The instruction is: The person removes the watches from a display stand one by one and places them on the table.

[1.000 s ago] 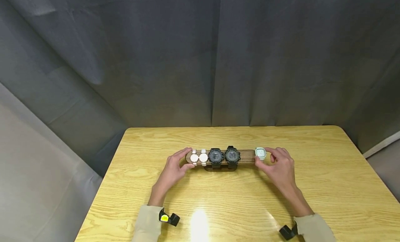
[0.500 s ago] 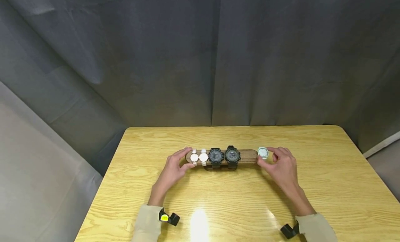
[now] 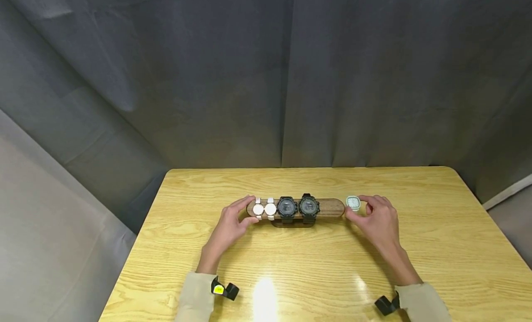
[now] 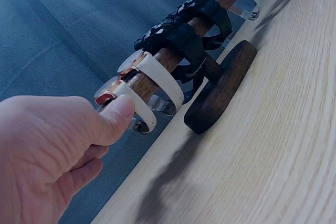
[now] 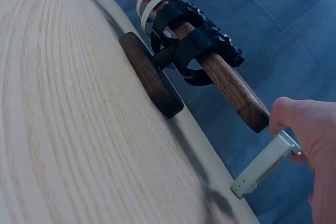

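Note:
A dark wooden watch stand (image 3: 331, 208) with a horizontal bar stands on the table. My left hand (image 3: 231, 224) grips the bar's left end, thumb in front, beside two white-strapped watches (image 3: 264, 209) with round faces. Two chunky black digital watches (image 3: 297, 207) sit around the middle of the bar. Just off the bar's bare right end, my right hand (image 3: 377, 219) pinches a pale green watch (image 3: 353, 203) by its case between thumb and fingers. In the right wrist view its strap (image 5: 262, 164) hangs down beyond the bar end.
The stand's dark foot (image 5: 152, 77) rests on the light wooden table (image 3: 291, 266). A grey curtain (image 3: 266, 82) hangs right behind the table's far edge. Small black wrist cameras (image 3: 226, 289) sit at both sleeves.
My right hand has moved right with the pale green watch, which has come off the right end of the bar. My left hand stays on the left end.

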`<act>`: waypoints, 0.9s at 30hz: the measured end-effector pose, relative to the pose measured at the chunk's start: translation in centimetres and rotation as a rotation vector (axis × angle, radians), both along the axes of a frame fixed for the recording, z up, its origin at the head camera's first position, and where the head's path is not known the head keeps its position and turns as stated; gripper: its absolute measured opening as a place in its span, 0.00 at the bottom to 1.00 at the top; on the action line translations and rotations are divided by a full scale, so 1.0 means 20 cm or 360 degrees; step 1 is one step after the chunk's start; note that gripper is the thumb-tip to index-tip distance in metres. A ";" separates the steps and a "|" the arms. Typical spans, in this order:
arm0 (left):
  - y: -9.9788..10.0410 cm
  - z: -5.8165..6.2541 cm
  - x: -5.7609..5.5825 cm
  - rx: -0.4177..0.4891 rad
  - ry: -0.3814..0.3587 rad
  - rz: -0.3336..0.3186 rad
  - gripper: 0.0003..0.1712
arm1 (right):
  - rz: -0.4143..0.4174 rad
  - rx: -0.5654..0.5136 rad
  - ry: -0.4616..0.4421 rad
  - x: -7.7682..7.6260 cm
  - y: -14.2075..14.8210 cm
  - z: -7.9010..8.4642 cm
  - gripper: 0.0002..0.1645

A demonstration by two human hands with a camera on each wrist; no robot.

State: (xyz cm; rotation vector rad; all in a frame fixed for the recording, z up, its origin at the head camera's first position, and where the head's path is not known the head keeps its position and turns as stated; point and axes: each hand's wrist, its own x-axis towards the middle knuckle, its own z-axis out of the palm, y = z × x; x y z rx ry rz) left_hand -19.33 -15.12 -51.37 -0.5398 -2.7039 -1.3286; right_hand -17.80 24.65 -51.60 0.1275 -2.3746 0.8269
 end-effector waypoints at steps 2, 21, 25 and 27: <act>0.00 0.00 0.00 0.0005 -0.0006 0.0001 0.36 | -0.0004 0.0008 -0.0022 0.00 0.00 0.00 0.21; -0.01 -0.01 0.00 0.0009 -0.0006 -0.0007 0.36 | -0.0072 0.0165 -0.0156 0.01 0.01 -0.04 0.24; -0.01 -0.01 0.00 -0.0003 0.0000 -0.0011 0.36 | -0.0074 0.0243 -0.0096 0.00 0.01 -0.06 0.25; -0.01 -0.01 0.00 -0.0008 -0.0003 -0.0011 0.36 | -0.0079 0.0304 -0.0049 -0.01 0.02 -0.07 0.26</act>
